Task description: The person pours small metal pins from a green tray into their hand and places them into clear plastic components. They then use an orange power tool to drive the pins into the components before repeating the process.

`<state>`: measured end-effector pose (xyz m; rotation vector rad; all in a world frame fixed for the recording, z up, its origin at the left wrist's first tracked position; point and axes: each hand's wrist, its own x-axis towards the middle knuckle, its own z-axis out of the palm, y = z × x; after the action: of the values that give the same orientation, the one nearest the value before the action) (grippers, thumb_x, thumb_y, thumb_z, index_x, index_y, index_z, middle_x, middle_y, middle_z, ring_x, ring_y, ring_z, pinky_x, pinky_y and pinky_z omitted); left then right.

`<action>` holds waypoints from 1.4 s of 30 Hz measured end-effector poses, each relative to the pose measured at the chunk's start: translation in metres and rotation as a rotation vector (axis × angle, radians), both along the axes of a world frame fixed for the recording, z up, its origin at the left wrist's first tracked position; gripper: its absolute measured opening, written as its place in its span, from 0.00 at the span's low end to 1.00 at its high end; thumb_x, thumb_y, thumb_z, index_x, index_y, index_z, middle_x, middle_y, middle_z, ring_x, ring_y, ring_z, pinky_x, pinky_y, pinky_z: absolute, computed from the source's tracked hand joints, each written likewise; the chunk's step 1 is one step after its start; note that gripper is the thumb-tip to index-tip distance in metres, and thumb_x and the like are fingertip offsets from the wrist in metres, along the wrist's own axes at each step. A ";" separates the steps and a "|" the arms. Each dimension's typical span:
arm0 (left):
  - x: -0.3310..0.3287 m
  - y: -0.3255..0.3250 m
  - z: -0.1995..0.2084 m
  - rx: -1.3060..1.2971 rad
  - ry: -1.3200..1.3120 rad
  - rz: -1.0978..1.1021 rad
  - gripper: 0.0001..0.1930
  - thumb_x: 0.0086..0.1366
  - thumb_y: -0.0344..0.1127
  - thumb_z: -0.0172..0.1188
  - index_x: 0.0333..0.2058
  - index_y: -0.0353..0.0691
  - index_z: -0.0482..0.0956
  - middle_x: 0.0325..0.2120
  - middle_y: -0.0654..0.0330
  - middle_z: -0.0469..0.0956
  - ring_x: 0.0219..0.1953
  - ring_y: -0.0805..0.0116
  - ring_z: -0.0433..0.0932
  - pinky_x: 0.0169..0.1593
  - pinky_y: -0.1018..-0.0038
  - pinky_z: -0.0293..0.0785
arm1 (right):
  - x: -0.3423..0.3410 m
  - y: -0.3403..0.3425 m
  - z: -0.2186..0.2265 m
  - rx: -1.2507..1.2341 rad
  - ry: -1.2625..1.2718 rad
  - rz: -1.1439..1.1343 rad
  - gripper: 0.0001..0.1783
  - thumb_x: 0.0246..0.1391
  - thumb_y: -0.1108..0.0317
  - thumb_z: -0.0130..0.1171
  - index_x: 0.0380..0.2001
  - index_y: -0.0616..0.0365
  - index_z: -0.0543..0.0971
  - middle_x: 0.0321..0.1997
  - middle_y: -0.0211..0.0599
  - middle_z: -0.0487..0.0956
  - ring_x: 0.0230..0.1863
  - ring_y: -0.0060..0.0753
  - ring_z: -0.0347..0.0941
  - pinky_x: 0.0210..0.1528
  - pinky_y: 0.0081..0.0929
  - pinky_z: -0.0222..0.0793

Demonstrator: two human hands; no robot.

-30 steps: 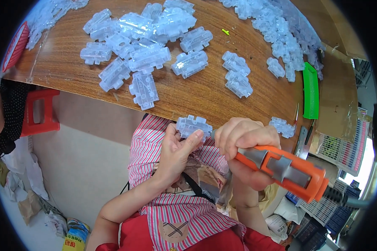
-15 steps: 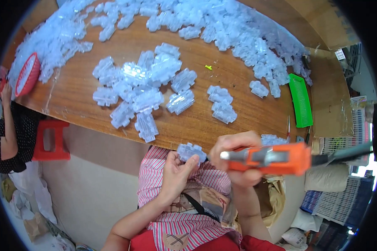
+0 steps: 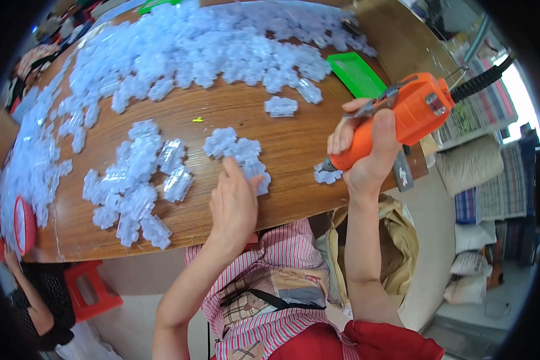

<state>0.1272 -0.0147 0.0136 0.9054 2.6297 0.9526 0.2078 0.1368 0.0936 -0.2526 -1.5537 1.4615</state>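
My right hand is wrapped around an orange electric screwdriver, its lever along the top and a black cord at its rear. The tool's tip points down at a clear plastic part near the table's front edge, partly behind the tool; whether they touch I cannot tell. My left hand is over a small cluster of clear plastic parts, index finger and thumb apart at the nearest one. To its left lies a larger heap of similar parts.
A big mound of clear parts spreads across the back of the wooden table. A green tray sits back right and a red basket far left. Beside a red stool, another person's arm shows.
My left hand has moved from the table edge onto the small cluster, its part no longer held up. The screwdriver has swung from level to tip-down. The view has shifted right.
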 end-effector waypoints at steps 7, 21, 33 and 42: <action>0.011 0.060 0.001 0.276 0.473 -0.319 0.12 0.55 0.39 0.62 0.27 0.36 0.74 0.31 0.55 0.70 0.37 0.58 0.70 0.38 0.66 0.72 | 0.020 0.015 0.006 0.027 0.003 -0.152 0.31 0.57 0.41 0.48 0.34 0.65 0.71 0.13 0.32 0.65 0.12 0.21 0.60 0.16 0.22 0.61; 0.051 0.023 -0.003 0.287 -0.402 -0.367 0.31 0.54 0.40 0.66 0.52 0.32 0.61 0.36 0.41 0.76 0.42 0.43 0.75 0.46 0.60 0.71 | 0.043 -0.002 0.004 -0.115 0.133 0.218 0.50 0.48 0.26 0.44 0.48 0.70 0.68 0.11 0.27 0.63 0.13 0.21 0.60 0.16 0.21 0.60; 0.067 -0.119 -0.034 0.733 -1.391 0.203 0.17 0.70 0.40 0.46 0.50 0.32 0.61 0.39 0.57 0.73 0.39 0.74 0.75 0.44 0.78 0.74 | -0.010 -0.097 -0.045 -0.247 -0.024 0.575 0.47 0.44 0.22 0.44 0.37 0.64 0.67 0.14 0.30 0.67 0.14 0.23 0.63 0.15 0.21 0.64; 0.069 -0.126 -0.050 0.691 -1.106 0.208 0.16 0.70 0.40 0.45 0.46 0.30 0.63 0.35 0.55 0.75 0.33 0.72 0.77 0.37 0.75 0.75 | -0.018 -0.123 -0.069 -0.170 -0.035 0.778 0.47 0.41 0.21 0.45 0.38 0.62 0.68 0.17 0.32 0.69 0.18 0.26 0.65 0.21 0.24 0.65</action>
<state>0.1958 -0.1410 -0.0359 0.0571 1.4558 1.7832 0.1894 0.0140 0.0246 0.2688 -1.6380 2.1954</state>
